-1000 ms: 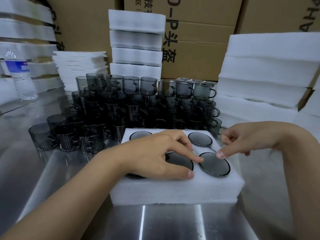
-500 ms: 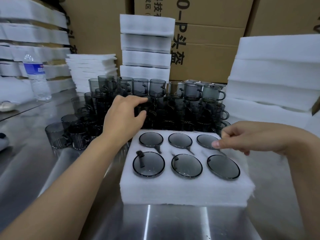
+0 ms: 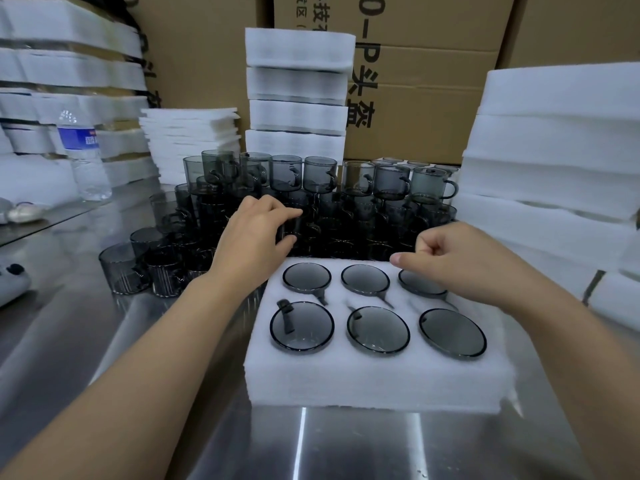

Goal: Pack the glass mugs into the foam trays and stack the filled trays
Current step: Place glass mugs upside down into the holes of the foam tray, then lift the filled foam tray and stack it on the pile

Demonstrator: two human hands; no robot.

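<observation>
The foam tray (image 3: 374,379) holds six mugs (image 3: 378,329). Just behind it, the left hand (image 3: 252,237) grips a stacked mug (image 3: 293,225). The right hand (image 3: 460,259) hovers, fingers curled, over the tray's far right corner.

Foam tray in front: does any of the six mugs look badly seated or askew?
The front-left mug looks odd: its handle lies dark across its upper left, not tucked into a foam slot like those of the back-row mugs. Nothing looks broken or spilled in the foam tray.

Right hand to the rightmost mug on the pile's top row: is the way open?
Probably yes. The right hand looks empty, and that mug stands exposed just beyond it, though the foam stack crowds its handle side.
</observation>
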